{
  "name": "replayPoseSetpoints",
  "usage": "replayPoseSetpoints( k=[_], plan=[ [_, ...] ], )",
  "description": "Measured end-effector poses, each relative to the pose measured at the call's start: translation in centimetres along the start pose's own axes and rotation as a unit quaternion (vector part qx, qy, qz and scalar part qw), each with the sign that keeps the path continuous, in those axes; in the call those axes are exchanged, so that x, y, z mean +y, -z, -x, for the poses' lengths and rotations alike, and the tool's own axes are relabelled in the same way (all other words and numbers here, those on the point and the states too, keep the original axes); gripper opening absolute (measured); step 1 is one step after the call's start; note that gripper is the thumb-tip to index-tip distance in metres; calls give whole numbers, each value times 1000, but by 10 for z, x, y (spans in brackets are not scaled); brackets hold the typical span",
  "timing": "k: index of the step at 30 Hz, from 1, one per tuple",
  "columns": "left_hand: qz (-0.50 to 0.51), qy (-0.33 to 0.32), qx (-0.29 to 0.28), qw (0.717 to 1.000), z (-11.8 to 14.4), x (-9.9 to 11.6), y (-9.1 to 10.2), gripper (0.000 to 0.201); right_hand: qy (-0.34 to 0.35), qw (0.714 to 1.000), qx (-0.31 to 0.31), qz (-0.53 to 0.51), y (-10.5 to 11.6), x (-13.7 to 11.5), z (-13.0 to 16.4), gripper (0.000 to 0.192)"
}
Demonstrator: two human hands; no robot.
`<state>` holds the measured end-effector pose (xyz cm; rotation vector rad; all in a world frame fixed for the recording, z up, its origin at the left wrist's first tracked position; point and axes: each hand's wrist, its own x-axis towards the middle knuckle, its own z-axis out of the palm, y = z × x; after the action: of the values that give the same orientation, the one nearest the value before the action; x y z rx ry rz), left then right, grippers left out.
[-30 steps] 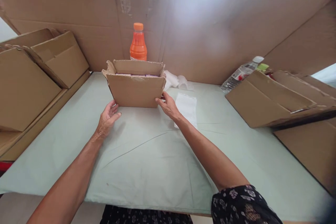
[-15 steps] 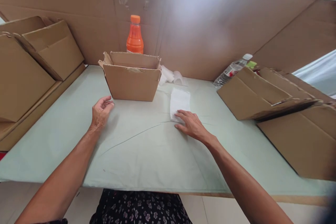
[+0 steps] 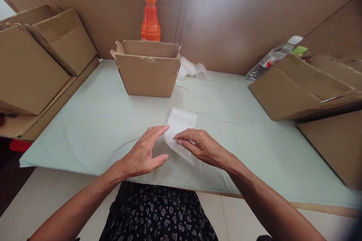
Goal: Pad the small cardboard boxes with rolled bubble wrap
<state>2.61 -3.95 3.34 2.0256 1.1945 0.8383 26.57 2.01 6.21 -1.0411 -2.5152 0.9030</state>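
A thin white sheet (image 3: 182,119), soft like tissue or foam wrap, lies at the middle of the cloth-covered table, with its near part slanting up off the surface. My right hand (image 3: 202,145) pinches it between thumb and fingertips at about its middle. To its left is my left hand (image 3: 145,150), with thumb and fingers spread wide and nothing held; its fingertips come close to the sheet's left edge, and I cannot tell whether they touch. Beyond both hands stands a small open cardboard box (image 3: 148,75), its inside hidden by the front wall.
An orange bottle (image 3: 151,20) rises behind the box. Crumpled white wrap (image 3: 189,68) lies right of it. Cardboard bins stand at the left (image 3: 31,67) and right (image 3: 305,83); a clear bottle (image 3: 271,58) leans from a right bin. A tall cardboard wall (image 3: 215,30) closes the back.
My right hand has drawn the white sheet nearer and pinched it, lifting part of it. My left hand has come from beside the box toward the sheet, thumb and fingers spreading. The view has tilted down.
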Motion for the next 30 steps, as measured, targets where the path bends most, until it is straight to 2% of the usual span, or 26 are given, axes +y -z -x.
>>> replayPoseSetpoints(
  k=[2, 4, 6, 8, 10, 11, 14, 16, 18, 20, 23, 25, 27, 30],
  plan=[
    [4, -10, -28, 1000, 7, -2, -11, 77, -8, 998, -33, -48, -9, -6, 0, 27],
    [4, -20, -30, 999, 13, -7, -20, 76, -21, 994, -58, -92, -17, -5, 2, 27],
    [9, -9, -16, 1000, 17, -12, -27, 65, -32, 988, -75, -129, -22, -1, 8, 27],
    [22, 18, 4, 1000, 17, -14, -31, 47, -41, 988, -68, -136, -25, 4, 19, 42],
    [42, 56, 22, 997, 15, -14, -33, 35, -38, 994, -15, -99, -26, 6, 32, 59],
    [53, 78, 31, 995, 14, -13, -32, 34, -31, 997, 26, -73, -26, 6, 39, 61],
    [82, 144, 47, 985, 7, -12, -30, 38, 4, 984, 176, 19, -26, -1, 56, 40],
    [90, 169, 57, 980, 1, -12, -29, 41, 35, 966, 242, 87, -28, -11, 61, 26],
    [86, 174, 64, 979, -5, -13, -30, 42, 77, 955, 247, 148, -34, -19, 59, 20],
    [72, 171, 63, 981, -11, -15, -32, 43, 109, 953, 205, 197, -43, -20, 51, 19],
    [39, 155, 68, 985, -15, -17, -35, 45, 87, 951, 146, 259, -57, -9, 37, 27],
    [8, 109, 89, 990, -12, -18, -36, 45, 60, 952, 128, 271, -62, 1, 30, 27],
    [-32, 29, 100, 994, -5, -18, -34, 46, 51, 963, 118, 238, -63, 9, 28, 25],
    [-64, -71, 64, 993, 10, -13, -30, 49, 32, 986, 96, 130, -58, 10, 33, 26]
  ],
)
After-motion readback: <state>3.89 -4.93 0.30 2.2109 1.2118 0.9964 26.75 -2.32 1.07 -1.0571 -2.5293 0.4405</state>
